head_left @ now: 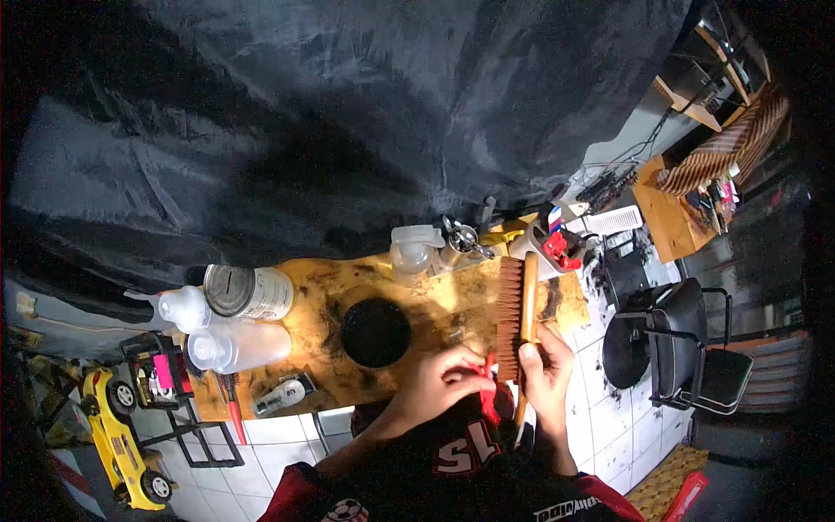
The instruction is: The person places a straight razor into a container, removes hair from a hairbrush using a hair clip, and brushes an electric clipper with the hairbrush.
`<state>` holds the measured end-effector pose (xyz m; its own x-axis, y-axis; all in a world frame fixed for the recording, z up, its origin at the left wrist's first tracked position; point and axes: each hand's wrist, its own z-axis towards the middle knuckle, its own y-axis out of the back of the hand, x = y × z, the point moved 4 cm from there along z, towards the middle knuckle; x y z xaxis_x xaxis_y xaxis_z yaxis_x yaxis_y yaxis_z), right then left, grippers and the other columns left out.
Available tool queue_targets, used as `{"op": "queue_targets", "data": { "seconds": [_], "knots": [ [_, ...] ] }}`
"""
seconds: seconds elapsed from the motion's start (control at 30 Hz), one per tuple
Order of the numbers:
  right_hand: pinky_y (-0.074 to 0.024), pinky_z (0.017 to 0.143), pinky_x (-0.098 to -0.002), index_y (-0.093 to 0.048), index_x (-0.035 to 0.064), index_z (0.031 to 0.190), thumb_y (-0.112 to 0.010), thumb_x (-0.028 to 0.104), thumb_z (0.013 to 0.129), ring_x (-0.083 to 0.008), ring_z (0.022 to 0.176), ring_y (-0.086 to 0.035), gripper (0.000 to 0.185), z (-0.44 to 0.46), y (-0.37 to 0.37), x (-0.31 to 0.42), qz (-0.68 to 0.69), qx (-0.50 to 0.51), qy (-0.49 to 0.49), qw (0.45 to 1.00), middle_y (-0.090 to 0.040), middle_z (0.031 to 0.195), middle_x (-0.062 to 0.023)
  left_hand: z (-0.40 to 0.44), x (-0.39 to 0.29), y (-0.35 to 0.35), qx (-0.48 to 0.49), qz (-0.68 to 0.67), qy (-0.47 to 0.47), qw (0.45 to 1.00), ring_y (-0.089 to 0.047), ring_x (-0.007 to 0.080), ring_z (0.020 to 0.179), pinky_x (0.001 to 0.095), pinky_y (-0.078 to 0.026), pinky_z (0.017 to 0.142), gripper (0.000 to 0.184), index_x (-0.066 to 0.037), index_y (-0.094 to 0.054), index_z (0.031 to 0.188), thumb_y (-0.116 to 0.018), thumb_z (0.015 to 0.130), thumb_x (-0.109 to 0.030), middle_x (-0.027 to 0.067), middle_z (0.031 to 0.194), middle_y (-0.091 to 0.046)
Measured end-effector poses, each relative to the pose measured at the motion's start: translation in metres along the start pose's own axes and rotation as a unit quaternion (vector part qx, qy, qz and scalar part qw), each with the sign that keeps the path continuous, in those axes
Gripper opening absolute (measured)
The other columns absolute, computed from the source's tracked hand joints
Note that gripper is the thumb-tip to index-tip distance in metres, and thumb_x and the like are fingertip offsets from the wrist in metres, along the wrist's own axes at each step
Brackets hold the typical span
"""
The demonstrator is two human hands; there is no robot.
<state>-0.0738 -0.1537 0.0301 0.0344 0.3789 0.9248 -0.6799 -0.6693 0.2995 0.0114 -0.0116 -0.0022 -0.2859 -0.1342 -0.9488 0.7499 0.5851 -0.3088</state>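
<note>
In front of my torso, my right hand (547,372) grips a long wooden brush (511,313) with reddish-brown bristles. The brush stands nearly upright, its bristles facing left. My left hand (445,381) is closed in a pinch beside the bristles, on a small red item (488,391) whose kind I cannot make out. Left of my hands, on the wooden table, is a round black shape (376,332). Near the table's front edge lies what looks like a hair clipper (283,395), and a red-handled tool (235,412) hangs over that edge.
At the table's left stand a large tin (250,291) and clear plastic bottles (235,345). Along its back are a clear container (416,250), a metal cup (459,254) and a tool holder (536,250). Black chairs (683,339) are at right; a yellow toy car (120,435) is at left.
</note>
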Motion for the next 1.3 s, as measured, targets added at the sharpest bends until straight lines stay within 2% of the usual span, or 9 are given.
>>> {"op": "queue_targets", "data": {
  "seconds": [0.07,0.27,0.37,0.6,0.83,0.93,1.07,1.17,1.3],
  "knots": [
    [-0.0349,0.055,-0.0267,-0.064,-0.0029,0.094,-0.069,0.024,0.079,-0.0125,0.061,-0.042,0.032,-0.002,0.009,0.003,0.024,0.022,-0.045,0.998,-0.047,0.067,-0.0037,0.004,-0.015,0.014,-0.029,0.202,-0.009,0.979,-0.061,0.0070,0.078,0.0194,-0.047,0.064,0.019,0.000,-0.061,0.096,-0.069,0.081,-0.006,0.0053,0.087,-0.066],
    [-0.0348,0.057,-0.0278,-0.064,-0.0041,0.089,-0.068,0.027,0.076,-0.0126,0.062,-0.043,0.034,-0.016,-0.003,0.011,0.008,0.194,0.009,0.981,-0.050,0.065,-0.0028,0.001,-0.027,0.029,-0.181,0.099,-0.056,0.977,-0.059,0.0069,0.073,0.0194,-0.044,0.062,0.018,0.001,-0.060,0.097,-0.068,0.081,-0.002,0.0033,0.081,-0.064],
    [-0.0367,0.056,-0.0291,-0.065,-0.0015,0.089,-0.069,0.017,0.076,-0.0155,0.060,-0.044,0.023,-0.013,-0.007,0.014,0.009,0.116,-0.028,0.993,-0.050,0.063,-0.0055,-0.005,-0.015,0.008,-0.058,0.240,-0.074,0.966,-0.058,0.0049,0.072,0.0201,-0.045,0.060,0.015,-0.001,-0.061,0.086,-0.073,0.077,-0.005,0.0028,0.071,-0.062],
    [-0.0327,0.055,-0.0260,-0.063,-0.0045,0.095,-0.069,0.018,0.079,-0.0115,0.062,-0.039,0.029,-0.001,0.011,0.004,0.007,0.003,-0.028,1.000,-0.046,0.069,-0.0024,-0.009,0.007,-0.012,0.001,-0.002,0.030,1.000,-0.060,0.0087,0.088,0.0219,-0.050,0.074,0.020,0.003,-0.059,0.102,-0.066,0.084,-0.004,0.0059,0.095,-0.063],
    [-0.0359,0.054,-0.0275,-0.066,-0.0032,0.097,-0.074,0.024,0.073,-0.0143,0.059,-0.044,0.037,-0.020,0.013,0.005,0.001,0.181,0.029,0.983,-0.050,0.063,-0.0040,-0.008,0.012,0.008,-0.172,-0.022,0.047,0.984,-0.054,0.0040,0.075,0.0189,-0.046,0.068,0.022,0.001,-0.055,0.108,-0.061,0.087,-0.003,0.0008,0.091,-0.060],
    [-0.0373,0.056,-0.0265,-0.066,-0.0028,0.099,-0.074,0.018,0.072,-0.0133,0.061,-0.045,0.035,-0.024,0.008,0.007,-0.023,0.159,0.013,0.987,-0.051,0.066,-0.0044,-0.011,0.026,-0.006,-0.077,0.141,-0.026,0.987,-0.051,0.0038,0.073,0.0196,-0.045,0.065,0.024,0.000,-0.052,0.107,-0.063,0.086,-0.003,-0.0001,0.088,-0.058],
    [-0.0368,0.055,-0.0256,-0.065,-0.0036,0.102,-0.072,0.013,0.073,-0.0115,0.061,-0.044,0.034,-0.013,0.019,0.007,-0.039,0.030,0.008,0.999,-0.048,0.066,-0.0030,-0.007,0.020,-0.026,0.033,0.021,0.006,0.999,-0.056,0.0058,0.085,0.0208,-0.046,0.073,0.021,0.000,-0.052,0.104,-0.062,0.086,-0.004,0.0027,0.092,-0.058],
    [-0.0360,0.054,-0.0254,-0.065,-0.0042,0.102,-0.072,0.015,0.073,-0.0118,0.060,-0.043,0.036,-0.008,0.030,0.012,-0.020,0.030,0.008,0.999,-0.048,0.066,-0.0032,-0.004,0.006,-0.018,-0.064,-0.014,0.016,0.998,-0.059,0.0106,0.091,0.0248,-0.048,0.081,0.019,0.000,-0.050,0.108,-0.055,0.090,-0.002,0.0053,0.098,-0.062],
    [-0.0360,0.053,-0.0271,-0.065,-0.0044,0.100,-0.074,0.022,0.071,-0.0143,0.059,-0.045,0.040,-0.019,0.031,0.006,-0.010,0.150,0.019,0.988,-0.050,0.065,-0.0051,0.003,-0.001,0.009,-0.202,-0.100,0.000,0.974,-0.058,0.0091,0.092,0.0198,-0.052,0.065,0.018,-0.006,-0.051,0.109,-0.054,0.091,-0.003,0.0033,0.101,-0.058]
  ]
}}
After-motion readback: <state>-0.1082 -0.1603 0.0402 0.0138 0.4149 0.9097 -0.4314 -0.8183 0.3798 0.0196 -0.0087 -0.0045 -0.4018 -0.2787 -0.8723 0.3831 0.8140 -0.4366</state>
